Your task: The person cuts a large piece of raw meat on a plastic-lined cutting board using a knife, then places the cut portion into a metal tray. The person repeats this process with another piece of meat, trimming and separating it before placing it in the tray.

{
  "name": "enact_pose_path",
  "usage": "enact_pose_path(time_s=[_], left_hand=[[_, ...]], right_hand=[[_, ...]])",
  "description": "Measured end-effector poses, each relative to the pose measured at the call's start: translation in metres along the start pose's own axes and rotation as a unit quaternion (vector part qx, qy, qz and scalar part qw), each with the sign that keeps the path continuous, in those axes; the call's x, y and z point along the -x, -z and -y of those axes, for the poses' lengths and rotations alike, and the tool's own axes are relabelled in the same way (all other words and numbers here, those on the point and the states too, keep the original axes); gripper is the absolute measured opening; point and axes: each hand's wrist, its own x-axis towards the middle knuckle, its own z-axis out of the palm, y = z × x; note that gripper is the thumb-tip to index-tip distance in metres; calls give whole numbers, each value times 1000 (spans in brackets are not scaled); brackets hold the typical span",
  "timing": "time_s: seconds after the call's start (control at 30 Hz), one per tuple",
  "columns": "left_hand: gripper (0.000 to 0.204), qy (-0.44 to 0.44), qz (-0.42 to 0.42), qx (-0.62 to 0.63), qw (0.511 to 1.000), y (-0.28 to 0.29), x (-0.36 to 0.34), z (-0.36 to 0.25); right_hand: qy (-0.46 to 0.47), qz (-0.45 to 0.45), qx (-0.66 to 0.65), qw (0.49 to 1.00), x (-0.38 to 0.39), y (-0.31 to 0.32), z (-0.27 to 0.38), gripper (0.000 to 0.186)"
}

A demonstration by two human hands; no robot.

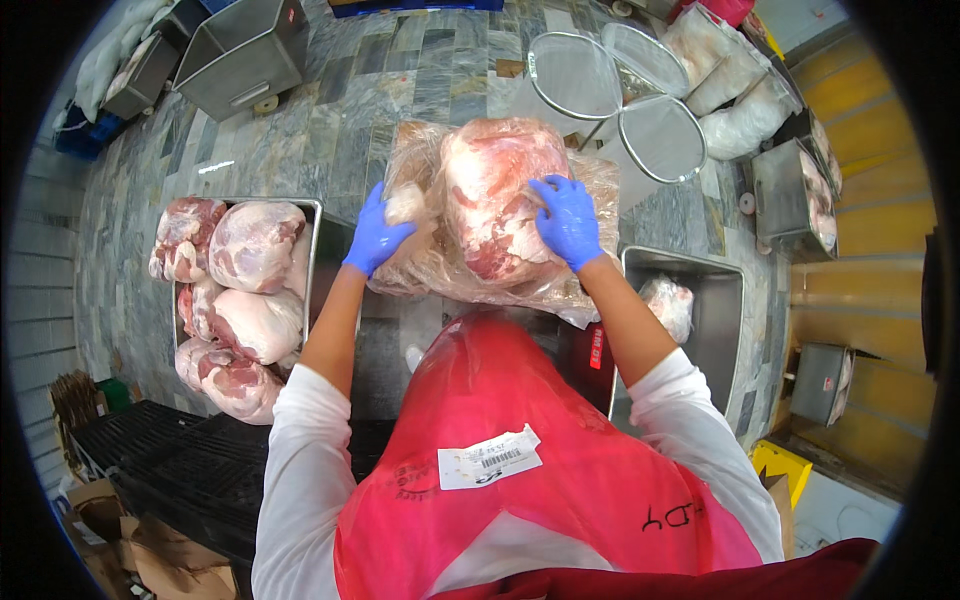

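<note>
A large raw cut of meat (pixel 500 200), pink with pale fat, stands in front of me on a clear plastic liner (pixel 415 265). The liner spreads over a box-shaped support, mostly hidden beneath. My left hand (pixel 379 236), in a blue glove, is at the liner's left side with thumb and fingers apart. Against the meat's right side, my right hand (pixel 568 220), also blue-gloved, has its fingers bent on a fold of the plastic. The exact grip of its fingertips is partly hidden.
Several raw meat cuts fill a metal tub (pixel 313 255) on the left. Another metal tub (pixel 715 320) at right holds a bagged piece (pixel 668 308). Hoop frames with clear bags (pixel 575 75) stand beyond the meat. A metal bin (pixel 245 50) is far left; black racks (pixel 190 470) lie near left.
</note>
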Motion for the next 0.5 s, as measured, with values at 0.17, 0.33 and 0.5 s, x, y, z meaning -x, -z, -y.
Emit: enact_pose_path(time_s=[0.17,0.33,0.5], left_hand=[[63,15,13,15,1000,-39,-52,-36],[56,143,163,204,955,-36,-70,-55],[47,214,-43,272,937,-7,-83,-22]], right_hand=[[-30,-2,-21,999,-25,-31,-8,12],[-57,-7,-130,990,-20,-41,-17,6],[-70,7,-188,980,-26,-39,-24,6]])
